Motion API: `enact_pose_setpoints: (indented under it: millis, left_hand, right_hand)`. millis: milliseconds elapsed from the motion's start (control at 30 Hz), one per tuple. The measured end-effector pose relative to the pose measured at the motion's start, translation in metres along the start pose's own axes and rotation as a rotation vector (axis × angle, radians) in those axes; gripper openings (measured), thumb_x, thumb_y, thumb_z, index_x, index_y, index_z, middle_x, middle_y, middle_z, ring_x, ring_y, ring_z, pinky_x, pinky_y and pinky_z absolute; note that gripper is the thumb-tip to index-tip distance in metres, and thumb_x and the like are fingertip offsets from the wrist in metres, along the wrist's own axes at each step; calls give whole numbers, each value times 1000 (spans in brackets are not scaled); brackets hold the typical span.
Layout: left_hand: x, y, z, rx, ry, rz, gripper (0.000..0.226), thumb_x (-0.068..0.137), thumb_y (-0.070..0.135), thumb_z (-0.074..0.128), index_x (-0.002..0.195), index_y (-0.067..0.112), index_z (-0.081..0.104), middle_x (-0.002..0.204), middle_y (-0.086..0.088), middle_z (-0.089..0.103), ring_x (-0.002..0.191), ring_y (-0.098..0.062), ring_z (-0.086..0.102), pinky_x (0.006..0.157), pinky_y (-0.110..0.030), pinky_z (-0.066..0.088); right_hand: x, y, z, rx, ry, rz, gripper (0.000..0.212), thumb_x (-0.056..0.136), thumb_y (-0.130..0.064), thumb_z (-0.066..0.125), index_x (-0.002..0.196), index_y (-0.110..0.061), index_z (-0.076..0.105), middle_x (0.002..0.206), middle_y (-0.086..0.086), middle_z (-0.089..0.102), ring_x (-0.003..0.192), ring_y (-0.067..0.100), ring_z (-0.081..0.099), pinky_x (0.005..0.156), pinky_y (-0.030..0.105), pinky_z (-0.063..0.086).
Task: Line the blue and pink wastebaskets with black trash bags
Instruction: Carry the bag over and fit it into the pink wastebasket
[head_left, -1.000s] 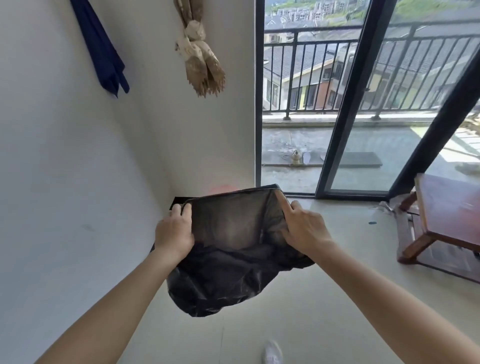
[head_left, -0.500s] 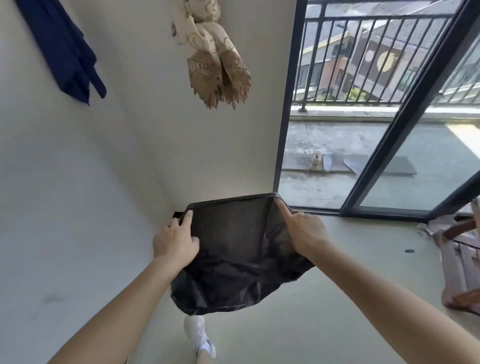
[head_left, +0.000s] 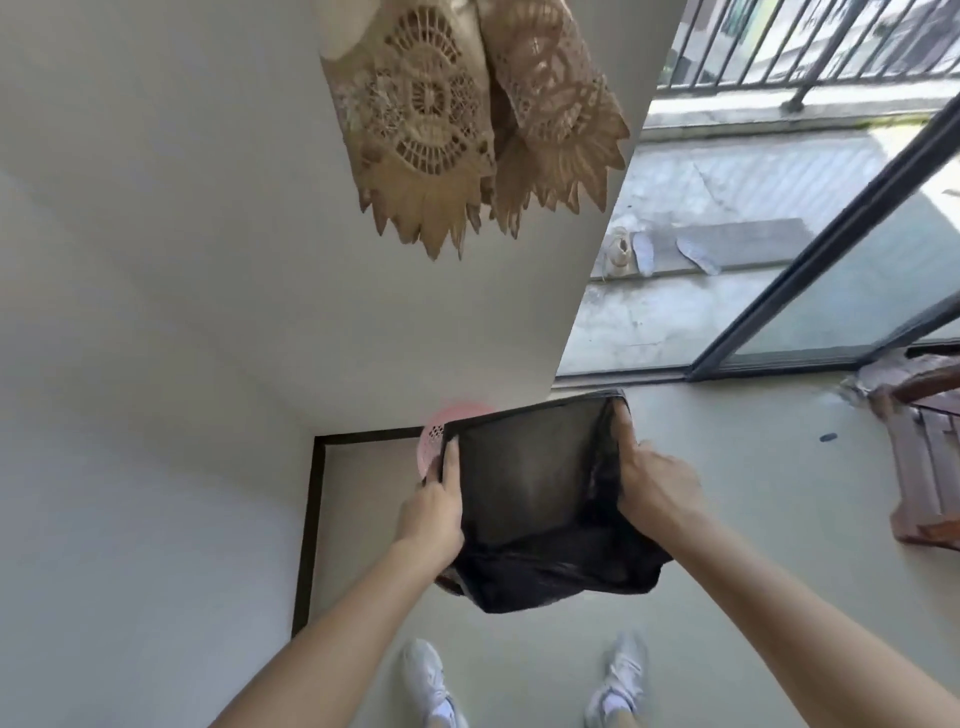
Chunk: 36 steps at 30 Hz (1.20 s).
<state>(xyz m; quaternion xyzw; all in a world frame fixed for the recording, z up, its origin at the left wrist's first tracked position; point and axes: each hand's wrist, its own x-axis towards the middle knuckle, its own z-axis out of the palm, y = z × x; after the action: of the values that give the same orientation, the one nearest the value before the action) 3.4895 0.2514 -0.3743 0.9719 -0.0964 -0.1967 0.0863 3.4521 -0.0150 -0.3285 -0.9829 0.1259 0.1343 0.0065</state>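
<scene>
I hold a black trash bag (head_left: 524, 483) stretched open in front of me, its mouth pulled into a rectangle and its crumpled bottom hanging below. My left hand (head_left: 434, 512) grips the bag's left edge and my right hand (head_left: 652, 480) grips its right edge. Behind the bag's upper left corner, in the corner of the room, a sliver of the pink wastebasket (head_left: 434, 441) with a perforated wall shows; the rest of it is hidden by the bag. No blue wastebasket is in view.
White walls close in at left and behind, with a dark skirting (head_left: 307, 519) along the floor. A lace cloth (head_left: 467, 119) hangs overhead. Glass sliding doors (head_left: 831, 291) open on a balcony at right. A wooden stool (head_left: 924, 457) stands at far right. My white shoes (head_left: 431, 680) are below.
The view has tilted down and moved closer to the corner. The bag stays stretched between both hands, and the pink wastebasket's edge and my two shoes have come into sight.
</scene>
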Motion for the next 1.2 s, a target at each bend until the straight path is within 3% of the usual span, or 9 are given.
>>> enact_pose_setpoints:
  millis: [133,300,500,667,800,867,1067,1133,1200]
  left_hand:
    - [67,-8,26,-201,86,-61,114,80,0,56,141,28,-37,148,-14,38,66,-21,52,61,-30,41]
    - [152,-17,79,-488,376,-118,97,86,-3,56,151,17,-12,146,-22,38,108,-44,56,84,-50,52]
    - [219,-47,160,-549,572,-72,89,85,-1,56,152,9,-3,157,-16,24,136,-29,38,95,-15,36]
    - [253,-73,242,-431,628,-38,85,82,-2,58,149,-4,6,139,-28,42,125,-43,45,101,-51,43]
    - [282,-106,310,-414,611,-55,83,79,-9,51,150,-2,7,127,-29,48,115,-43,47,96,-52,43]
    - [300,-123,340,-423,554,-85,86,78,-11,45,152,7,4,124,-27,50,111,-41,49,92,-49,46]
    - [352,-159,403,-138,439,-153,81,77,-4,46,151,15,17,124,-16,59,107,-37,56,74,-38,41]
    - [363,-162,416,-17,407,-166,71,80,3,43,147,12,24,118,-18,62,101,-39,57,70,-38,41]
    - [372,-167,428,106,432,-119,58,85,16,38,142,11,32,113,-19,63,99,-40,57,72,-41,45]
  right_hand:
    - [74,-19,33,171,1,-43,97,86,-12,44,143,-30,-32,98,12,58,63,29,48,56,36,37]
    - [167,-42,95,326,59,-168,93,86,-7,47,151,-27,-18,99,16,60,66,35,54,57,40,45]
    - [233,-54,182,442,166,-266,94,83,-4,48,153,-24,-11,95,16,59,63,33,49,56,35,37]
    - [266,-71,280,590,263,-307,91,82,-2,46,154,-21,-6,109,17,58,66,36,51,58,39,39]
    - [292,-88,365,726,250,-364,90,81,3,45,154,-16,-4,109,17,60,66,29,47,62,31,34]
    - [307,-97,406,761,210,-366,91,80,4,45,154,-13,-6,101,12,59,68,23,48,63,28,31]
    - [349,-135,495,510,-230,-145,95,85,-4,49,153,-20,-16,149,21,25,129,42,38,102,40,36]
    - [356,-154,511,321,-385,-178,87,90,-5,43,152,-12,-18,145,21,29,118,40,47,93,37,38]
    - [360,-167,525,153,-502,-266,74,95,-12,41,153,-3,-4,106,15,55,85,28,56,79,33,45]
